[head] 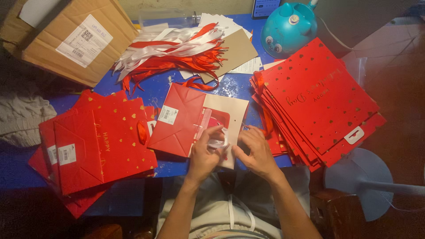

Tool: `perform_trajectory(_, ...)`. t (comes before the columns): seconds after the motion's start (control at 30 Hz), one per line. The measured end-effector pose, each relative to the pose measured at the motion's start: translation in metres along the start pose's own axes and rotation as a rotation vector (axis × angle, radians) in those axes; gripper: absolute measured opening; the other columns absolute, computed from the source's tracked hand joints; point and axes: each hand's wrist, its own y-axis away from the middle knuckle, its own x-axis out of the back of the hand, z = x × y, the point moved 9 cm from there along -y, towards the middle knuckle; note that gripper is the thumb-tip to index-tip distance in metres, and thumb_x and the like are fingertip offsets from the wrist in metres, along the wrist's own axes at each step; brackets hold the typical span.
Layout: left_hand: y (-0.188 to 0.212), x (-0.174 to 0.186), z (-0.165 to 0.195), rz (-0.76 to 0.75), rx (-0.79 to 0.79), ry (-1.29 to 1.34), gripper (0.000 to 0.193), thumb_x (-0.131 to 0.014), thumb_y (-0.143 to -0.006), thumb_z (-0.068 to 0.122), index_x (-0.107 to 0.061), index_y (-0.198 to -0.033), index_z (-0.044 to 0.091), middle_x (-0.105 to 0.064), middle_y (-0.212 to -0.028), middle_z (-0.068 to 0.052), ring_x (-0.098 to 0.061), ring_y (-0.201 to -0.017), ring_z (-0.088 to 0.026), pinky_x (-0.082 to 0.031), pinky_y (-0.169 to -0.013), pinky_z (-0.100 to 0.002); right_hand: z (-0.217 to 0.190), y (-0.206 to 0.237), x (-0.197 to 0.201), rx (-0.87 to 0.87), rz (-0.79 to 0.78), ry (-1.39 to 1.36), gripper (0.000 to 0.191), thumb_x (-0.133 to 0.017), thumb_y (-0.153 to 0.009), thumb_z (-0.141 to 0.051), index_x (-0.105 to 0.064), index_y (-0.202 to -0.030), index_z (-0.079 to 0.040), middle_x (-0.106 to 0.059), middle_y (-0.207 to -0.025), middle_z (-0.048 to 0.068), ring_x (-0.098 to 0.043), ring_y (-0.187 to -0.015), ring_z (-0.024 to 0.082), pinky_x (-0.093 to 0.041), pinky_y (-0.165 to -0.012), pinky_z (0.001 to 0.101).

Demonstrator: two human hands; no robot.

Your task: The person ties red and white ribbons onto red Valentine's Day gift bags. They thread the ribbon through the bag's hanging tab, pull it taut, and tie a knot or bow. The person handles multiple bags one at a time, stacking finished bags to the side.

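Observation:
A flat red gift bag (181, 120) lies in front of me on the blue table (155, 90), bottom fold up, with a pale inner panel (230, 110) showing at its mouth. My left hand (204, 152) and my right hand (256, 150) meet over that end of the bag. Between their fingertips is a white ribbon (219, 142), pinched by both hands. To the left lies a pile of folded red bags with gold hearts (102, 141). A larger fanned stack of red bags (316, 99) lies to the right.
A heap of red and white ribbons (172, 51) lies at the back of the table with brown cards (234, 51) under it. A cardboard box (66, 37) stands at the back left, a teal round device (287, 26) at the back right. A grey fan base (363, 181) sits at lower right.

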Motion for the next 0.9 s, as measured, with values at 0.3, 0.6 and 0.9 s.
perform_trajectory(0.3, 0.001, 0.003, -0.02, -0.086, 0.099, 0.215, 0.036, -0.063, -0.089, -0.004, -0.063, -0.125, 0.005, -0.068, -0.1, -0.005, -0.074, -0.077, -0.015, -0.057, -0.062, -0.026, 0.0, 0.0, 0.0, -0.016, -0.001, -0.012, 0.021, -0.071, -0.086, -0.021, -0.071, -0.102, -0.006, -0.068, -0.092, 0.008, -0.063, -0.093, 0.026, -0.037, -0.115, 0.0488)
perform_trajectory(0.6, 0.0, 0.011, -0.036, -0.155, -0.019, 0.513, 0.04, -0.074, -0.092, -0.003, -0.057, -0.128, 0.005, -0.068, -0.104, -0.007, -0.07, -0.102, -0.016, -0.057, -0.087, -0.03, -0.001, 0.0, 0.001, 0.015, 0.014, -0.023, 0.023, -0.07, -0.088, -0.021, -0.071, -0.106, -0.007, -0.071, -0.098, 0.008, -0.063, -0.096, 0.026, -0.036, -0.115, 0.0493)
perform_trajectory(0.9, 0.0, 0.006, -0.025, -0.162, -0.026, 0.462, 0.043, -0.074, -0.091, -0.001, -0.055, -0.128, 0.006, -0.071, -0.1, -0.007, -0.069, -0.091, -0.013, -0.054, -0.079, -0.027, -0.003, -0.001, 0.001, 0.007, 0.004, -0.029, 0.022, -0.07, -0.088, -0.021, -0.072, -0.105, -0.008, -0.07, -0.094, 0.006, -0.062, -0.09, 0.024, -0.035, -0.115, 0.0489)
